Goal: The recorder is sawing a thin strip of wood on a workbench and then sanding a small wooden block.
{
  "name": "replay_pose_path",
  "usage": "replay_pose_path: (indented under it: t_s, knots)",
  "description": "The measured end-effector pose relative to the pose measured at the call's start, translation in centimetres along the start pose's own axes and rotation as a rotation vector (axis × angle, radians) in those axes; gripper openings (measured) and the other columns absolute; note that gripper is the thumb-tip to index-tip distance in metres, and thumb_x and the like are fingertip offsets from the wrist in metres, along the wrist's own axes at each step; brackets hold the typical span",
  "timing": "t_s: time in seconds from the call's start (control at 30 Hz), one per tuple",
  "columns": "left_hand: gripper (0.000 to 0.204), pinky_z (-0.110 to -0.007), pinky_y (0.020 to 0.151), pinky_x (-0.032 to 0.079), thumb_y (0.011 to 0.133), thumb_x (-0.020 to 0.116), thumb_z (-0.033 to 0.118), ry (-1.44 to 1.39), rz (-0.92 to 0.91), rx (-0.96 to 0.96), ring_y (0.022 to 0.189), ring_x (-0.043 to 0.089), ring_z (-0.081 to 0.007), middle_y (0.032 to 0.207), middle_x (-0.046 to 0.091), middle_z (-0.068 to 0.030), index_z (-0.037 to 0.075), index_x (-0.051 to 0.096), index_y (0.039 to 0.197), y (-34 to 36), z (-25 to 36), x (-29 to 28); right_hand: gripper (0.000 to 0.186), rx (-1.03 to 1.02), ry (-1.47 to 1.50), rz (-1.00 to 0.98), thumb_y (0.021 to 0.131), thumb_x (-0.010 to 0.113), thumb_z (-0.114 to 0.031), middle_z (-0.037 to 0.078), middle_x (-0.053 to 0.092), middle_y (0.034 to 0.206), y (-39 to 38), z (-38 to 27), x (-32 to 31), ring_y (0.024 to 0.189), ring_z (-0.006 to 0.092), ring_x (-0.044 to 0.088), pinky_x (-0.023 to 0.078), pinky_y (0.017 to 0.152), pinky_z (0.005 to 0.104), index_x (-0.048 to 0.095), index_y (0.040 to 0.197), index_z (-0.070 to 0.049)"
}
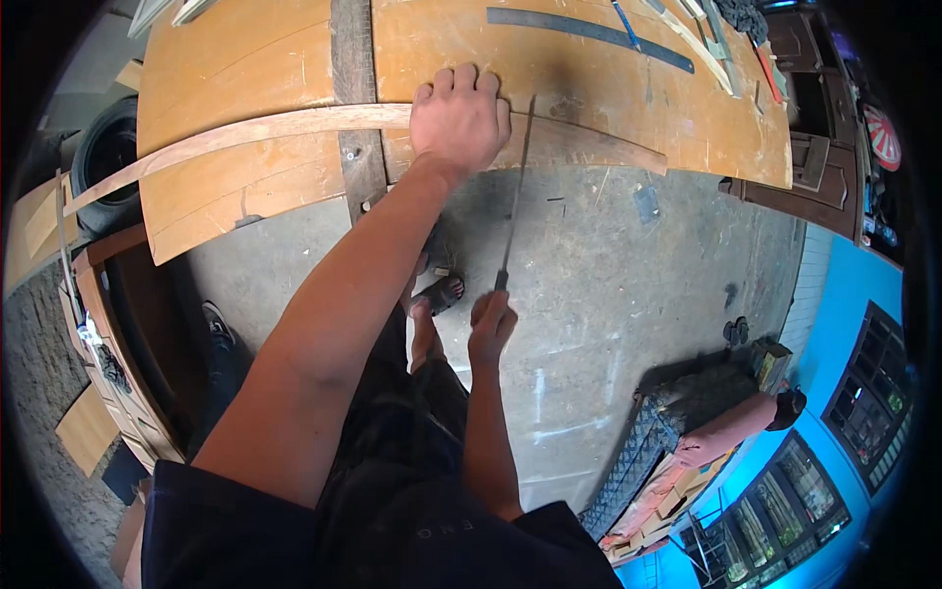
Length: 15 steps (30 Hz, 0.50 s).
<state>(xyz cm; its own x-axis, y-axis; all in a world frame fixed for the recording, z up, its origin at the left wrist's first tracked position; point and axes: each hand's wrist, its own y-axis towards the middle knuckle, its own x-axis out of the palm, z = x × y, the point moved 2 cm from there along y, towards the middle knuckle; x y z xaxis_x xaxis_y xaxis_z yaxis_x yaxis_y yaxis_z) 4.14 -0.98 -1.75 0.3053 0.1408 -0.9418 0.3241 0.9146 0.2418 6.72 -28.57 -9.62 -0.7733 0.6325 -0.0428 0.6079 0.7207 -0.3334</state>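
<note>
A long, thin wooden strip (275,123) lies across the near edge of the worktable (235,59), its left end reaching past the table. My left hand (456,120) presses down on the strip, fingers curled over its far side. My right hand (493,322) is closed around the dark handle of a handsaw (517,201). The saw points away from me and shows almost edge-on. Its blade crosses the strip just right of my left hand. How deep the teeth sit in the wood cannot be made out.
On the table lie a metal ruler (589,37), a blue pencil (625,24) and several wood offcuts at the far right. A dark wooden beam (354,59) crosses the tabletop. A tyre (103,162) stands at left. Another person's shoe (218,324) shows on the floor.
</note>
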Motion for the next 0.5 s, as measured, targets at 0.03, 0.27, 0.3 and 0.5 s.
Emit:
replay_pose_path:
  t_s: [0.03, 0.27, 0.3, 0.5]
  knots:
    - [0.024, -0.042, 0.081, 0.044, 0.087, 0.05, 0.03, 0.006, -0.003, -0.006, 0.096, 0.057, -0.0263, 0.1, 0.059, -0.008, 0.011, 0.063, 0.095, 0.1, -0.1, -0.1, 0.057, 0.005, 0.001, -0.007, 0.103, 0.04, -0.042, -0.003, 0.032, 0.049, 0.0, -0.6, -0.1, 0.045, 0.0061, 0.03, 0.021, 0.043, 0.0258, 0.03, 0.056, -0.013]
    - [0.025, -0.042, 0.083, 0.046, 0.087, 0.049, 0.029, 0.006, -0.043, -0.009, 0.099, 0.057, -0.0279, 0.102, 0.06, -0.0086, 0.012, 0.063, 0.1, 0.0, 0.3, 0.4, 0.059, 0.043, -0.003, -0.028, 0.102, 0.041, -0.045, -0.004, 0.033, 0.047, 8.8, -7.1, 3.4, 0.04, 0.0063, 0.028, 0.019, 0.039, 0.026, 0.03, 0.053, -0.014]
    - [0.025, -0.042, 0.082, 0.046, 0.087, 0.049, 0.029, -0.004, -0.052, -0.008, 0.099, 0.058, -0.0279, 0.101, 0.06, -0.0085, 0.012, 0.062, 0.1, -0.2, 0.7, 0.3, 0.059, 0.04, -0.015, -0.034, 0.102, 0.041, -0.045, -0.005, 0.034, 0.048, 10.7, -8.0, 4.0, 0.041, 0.0057, 0.029, 0.02, 0.04, 0.0261, 0.031, 0.053, -0.013]
    - [0.026, -0.043, 0.081, 0.046, 0.088, 0.049, 0.03, 0.03, -0.037, -0.012, 0.097, 0.058, -0.0282, 0.101, 0.06, -0.0086, 0.012, 0.063, 0.1, -0.2, -0.2, -0.1, 0.058, -0.017, -0.057, 0.012, 0.103, 0.04, -0.043, -0.005, 0.034, 0.049, 4.0, -3.9, 2.6, 0.045, 0.0045, 0.03, 0.021, 0.044, 0.0255, 0.034, 0.054, -0.013]
